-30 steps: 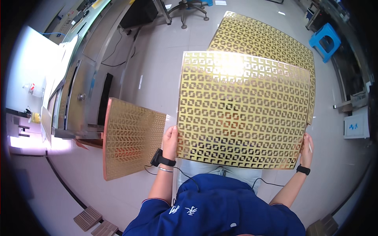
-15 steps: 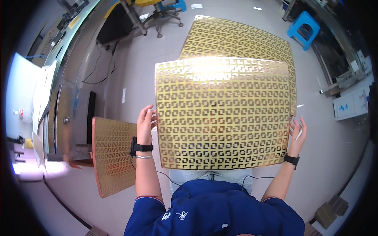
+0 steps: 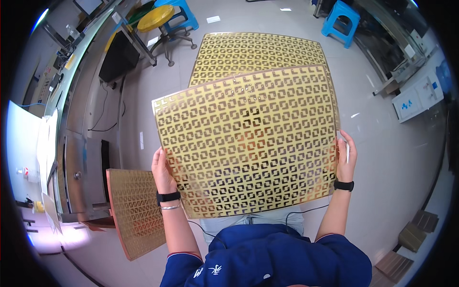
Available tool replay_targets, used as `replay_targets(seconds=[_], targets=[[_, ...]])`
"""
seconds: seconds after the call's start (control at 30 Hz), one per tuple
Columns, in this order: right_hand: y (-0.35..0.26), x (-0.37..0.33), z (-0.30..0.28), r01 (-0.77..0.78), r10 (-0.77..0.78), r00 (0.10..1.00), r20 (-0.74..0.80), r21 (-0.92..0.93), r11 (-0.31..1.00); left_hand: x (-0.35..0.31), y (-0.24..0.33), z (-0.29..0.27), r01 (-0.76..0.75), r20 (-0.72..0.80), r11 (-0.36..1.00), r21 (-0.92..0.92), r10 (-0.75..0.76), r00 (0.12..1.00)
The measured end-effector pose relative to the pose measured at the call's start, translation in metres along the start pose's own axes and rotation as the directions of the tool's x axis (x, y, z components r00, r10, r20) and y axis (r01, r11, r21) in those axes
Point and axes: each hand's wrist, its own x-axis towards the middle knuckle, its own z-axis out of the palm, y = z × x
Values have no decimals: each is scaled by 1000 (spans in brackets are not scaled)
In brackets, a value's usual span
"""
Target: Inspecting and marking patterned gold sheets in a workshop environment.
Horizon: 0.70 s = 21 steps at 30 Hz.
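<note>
Left hand (image 3: 164, 174) and right hand (image 3: 346, 168) grip opposite edges of the patterned panel (image 3: 253, 143) between them. Even support should steady it.

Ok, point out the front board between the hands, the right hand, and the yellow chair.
Front board (image 3: 248, 143): head view, middle of its patterned face.
Right hand (image 3: 347, 165): head view, middle of the hand.
Yellow chair (image 3: 156, 18): head view, top of its round seat.

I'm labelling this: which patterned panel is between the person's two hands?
The front panel, with the left hand at one side edge and the right hand at the other. It partly covers the rear panel; the copper-edged panel is farther left.
</note>
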Motion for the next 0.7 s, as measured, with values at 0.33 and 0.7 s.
replay_targets(seconds=[0.33, 0.7], targets=[[-38, 8, -22, -75, 61, 996, 63, 260, 963, -24, 60, 9, -167, 29, 983, -83, 169, 985], [-67, 74, -75, 83, -521, 829, 203, 876, 474, -24, 117, -24, -396, 603, 839, -374, 544, 584]])
